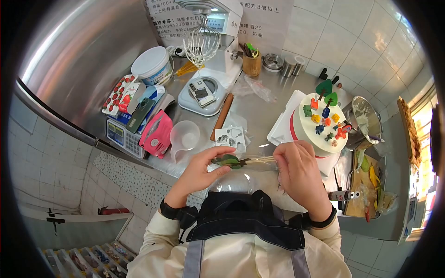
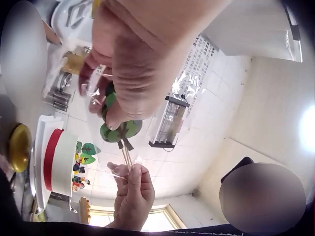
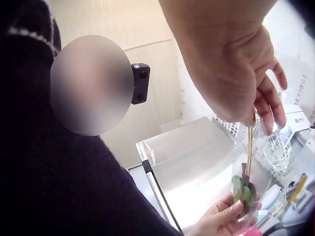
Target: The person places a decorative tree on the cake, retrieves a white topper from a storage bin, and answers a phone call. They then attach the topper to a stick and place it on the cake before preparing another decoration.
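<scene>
My left hand (image 1: 199,171) grips the leafy ends of several green tree cake toppers (image 1: 227,161) between thumb and fingers. In the left wrist view, a clear plastic bag is around the green toppers (image 2: 120,130). Their thin wooden sticks (image 1: 258,160) point right, toward my right hand (image 1: 299,171), which pinches them near their ends. In the right wrist view the sticks (image 3: 250,147) run from the right fingers to the green tops in my left hand (image 3: 224,216). Just beyond my right hand stands a white cake (image 1: 307,132) topped with small figures and two green trees.
A white silicone mold (image 1: 230,137) and a brown rolling pin (image 1: 223,116) lie beyond my hands. To the left stand a clear measuring jug (image 1: 184,135) and a pink pouch (image 1: 156,134). A steel pot (image 1: 366,118) stands right of the cake; a mixer whisk (image 1: 201,44) hangs at the back.
</scene>
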{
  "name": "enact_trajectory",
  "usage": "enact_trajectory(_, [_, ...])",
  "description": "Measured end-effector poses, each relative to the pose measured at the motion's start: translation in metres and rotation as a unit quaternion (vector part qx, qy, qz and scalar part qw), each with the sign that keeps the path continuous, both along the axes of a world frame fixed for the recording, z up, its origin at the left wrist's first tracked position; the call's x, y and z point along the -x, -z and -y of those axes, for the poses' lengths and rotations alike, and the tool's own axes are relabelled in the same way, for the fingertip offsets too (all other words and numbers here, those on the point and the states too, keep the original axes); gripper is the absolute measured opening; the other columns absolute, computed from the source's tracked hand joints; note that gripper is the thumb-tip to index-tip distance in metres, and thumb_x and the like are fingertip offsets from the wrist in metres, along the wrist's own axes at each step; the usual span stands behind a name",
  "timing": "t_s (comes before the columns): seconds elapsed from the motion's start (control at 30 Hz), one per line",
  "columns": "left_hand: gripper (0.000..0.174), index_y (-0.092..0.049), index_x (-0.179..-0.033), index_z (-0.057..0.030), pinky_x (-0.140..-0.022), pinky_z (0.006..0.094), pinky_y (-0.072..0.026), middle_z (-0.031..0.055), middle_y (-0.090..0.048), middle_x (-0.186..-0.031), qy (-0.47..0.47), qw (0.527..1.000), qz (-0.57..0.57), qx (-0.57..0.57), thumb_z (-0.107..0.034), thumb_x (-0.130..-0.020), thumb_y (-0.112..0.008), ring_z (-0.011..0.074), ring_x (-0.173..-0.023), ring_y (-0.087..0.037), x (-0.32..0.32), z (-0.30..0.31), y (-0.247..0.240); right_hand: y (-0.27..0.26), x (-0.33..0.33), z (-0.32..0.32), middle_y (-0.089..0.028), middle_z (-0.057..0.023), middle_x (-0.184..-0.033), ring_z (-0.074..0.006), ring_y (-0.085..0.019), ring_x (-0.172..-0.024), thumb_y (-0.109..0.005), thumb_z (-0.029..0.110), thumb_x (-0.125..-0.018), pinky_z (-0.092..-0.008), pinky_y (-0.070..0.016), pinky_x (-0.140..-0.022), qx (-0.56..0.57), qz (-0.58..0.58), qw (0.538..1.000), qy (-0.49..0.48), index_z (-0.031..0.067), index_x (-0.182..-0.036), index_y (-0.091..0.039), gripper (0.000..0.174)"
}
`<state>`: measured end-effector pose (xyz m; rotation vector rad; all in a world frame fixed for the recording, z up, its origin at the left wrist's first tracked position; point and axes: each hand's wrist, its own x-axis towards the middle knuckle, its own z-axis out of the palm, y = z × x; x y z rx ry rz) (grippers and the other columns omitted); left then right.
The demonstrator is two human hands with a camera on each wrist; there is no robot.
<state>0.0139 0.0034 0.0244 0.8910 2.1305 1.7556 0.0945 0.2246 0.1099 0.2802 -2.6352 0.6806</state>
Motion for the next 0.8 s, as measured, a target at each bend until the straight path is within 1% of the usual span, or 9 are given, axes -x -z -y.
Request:
enact_trajectory(0.03, [0.034,-0.057,-0.111,-0.0048,-0.075,0.0273,-0.0467,0.0058,-0.062,-0.103,0.0,1.0,0.0,0.0,-0.013,-0.079,-0.065,0.0141,-0.091,-0.058,-0.002,-0.003,-0.001,0.003,0.0,0.001,-0.055,-0.0047,-0.072,-0.0226,-0.055,-0.073,-0.057,0.004,-0.077,-0.0377,-0.0372,-0.083,0.0,0.0,1.0,0.0,0.0047,-0.081,-0.051,0.007])
enact_trajectory(0.1, [0.035,-0.054,-0.115,-0.0035,-0.075,0.026,-0.0457,0.004,-0.059,-0.107,0.099,0.954,0.239,-0.153,-0.019,-0.085,-0.059,0.0113,-0.096,-0.054,-0.007,-0.009,-0.003,0.008,0.002,0.001,-0.055,-0.0056,-0.066,-0.0239,-0.056,-0.064,-0.056,0.003,-0.078,-0.0358,-0.0398,-0.077,0.011,-0.02,1.0,-0.016,0.0038,-0.082,-0.049,0.008])
enact_trajectory(0.2, [0.036,-0.05,-0.119,-0.004,-0.074,0.0234,-0.0439,0.0045,-0.057,-0.109,0.143,0.928,0.314,-0.139,-0.02,-0.088,-0.054,0.0095,-0.096,-0.052,-0.005,-0.011,0.0,0.012,0.004,0.004,-0.056,-0.0055,-0.067,-0.0237,-0.056,-0.063,-0.057,0.003,-0.078,-0.035,-0.0438,-0.068,0.009,-0.069,0.996,-0.05,0.0037,-0.081,-0.049,0.009])
enact_trajectory(0.43, [0.036,-0.042,-0.121,-0.0069,-0.072,0.0211,-0.0409,0.006,-0.051,-0.115,0.137,0.937,0.303,-0.106,-0.012,-0.086,-0.051,0.0079,-0.091,-0.05,0.009,-0.006,0.028,0.013,-0.002,0.005,-0.058,-0.0072,-0.073,-0.0229,-0.057,-0.065,-0.06,0.002,-0.075,-0.0324,-0.046,-0.055,0.011,0.017,0.998,-0.058,0.0032,-0.084,-0.05,0.013])
enact_trajectory(0.5, [0.036,-0.042,-0.118,-0.0073,-0.074,0.0222,-0.0401,0.0046,-0.05,-0.114,0.084,0.925,0.324,-0.179,-0.009,-0.084,-0.05,0.0087,-0.09,-0.049,0.001,-0.013,0.013,0.013,0.002,0.008,-0.058,-0.0101,-0.082,-0.0253,-0.057,-0.066,-0.062,0.002,-0.074,-0.0325,-0.0461,-0.057,0.076,-0.104,0.991,-0.044,0.0026,-0.083,-0.053,0.013])
enact_trajectory(0.6, [0.041,-0.041,-0.119,-0.0066,-0.078,0.0258,-0.0412,0.0072,-0.049,-0.116,0.105,0.887,0.39,-0.225,-0.013,-0.081,-0.055,0.0118,-0.097,-0.049,0.001,-0.013,0.013,0.001,-0.002,0.004,-0.056,-0.0116,-0.088,-0.0262,-0.056,-0.068,-0.063,0.001,-0.073,-0.0327,-0.0456,-0.058,0.13,-0.071,0.987,-0.07,0.0024,-0.08,-0.055,0.01])
enact_trajectory(0.7, [0.043,-0.039,-0.121,-0.0067,-0.078,0.0264,-0.0409,0.0082,-0.047,-0.116,0.12,0.872,0.423,-0.215,-0.013,-0.082,-0.055,0.0136,-0.099,-0.048,-0.001,-0.015,0.017,0.004,0.002,0.0,-0.057,-0.0101,-0.083,-0.0263,-0.056,-0.067,-0.063,0.002,-0.073,-0.0314,-0.0447,-0.057,0.158,-0.004,0.982,-0.099,0.0025,-0.077,-0.057,0.007])
enact_trajectory(0.73, [0.043,-0.039,-0.121,-0.0067,-0.078,0.0264,-0.0409,0.0082,-0.047,-0.116,0.121,0.872,0.422,-0.215,-0.013,-0.082,-0.055,0.0136,-0.099,-0.048,-0.001,-0.016,0.02,0.005,0.002,-0.001,-0.057,-0.0101,-0.083,-0.0263,-0.056,-0.067,-0.063,0.002,-0.073,-0.0314,-0.0447,-0.057,0.158,-0.004,0.983,-0.098,0.0025,-0.077,-0.057,0.007])
enact_trajectory(0.8, [0.05,-0.035,-0.125,-0.0056,-0.081,0.028,-0.0407,0.0092,-0.043,-0.12,0.14,0.926,0.326,-0.128,-0.016,-0.082,-0.058,0.0161,-0.103,-0.046,-0.003,-0.017,0.023,0.008,0.002,-0.001,-0.059,-0.0069,-0.075,-0.0185,-0.057,-0.06,-0.061,0.001,-0.079,-0.0269,-0.045,-0.055,0.178,0.044,0.981,-0.063,0.0012,-0.08,-0.056,0.005])
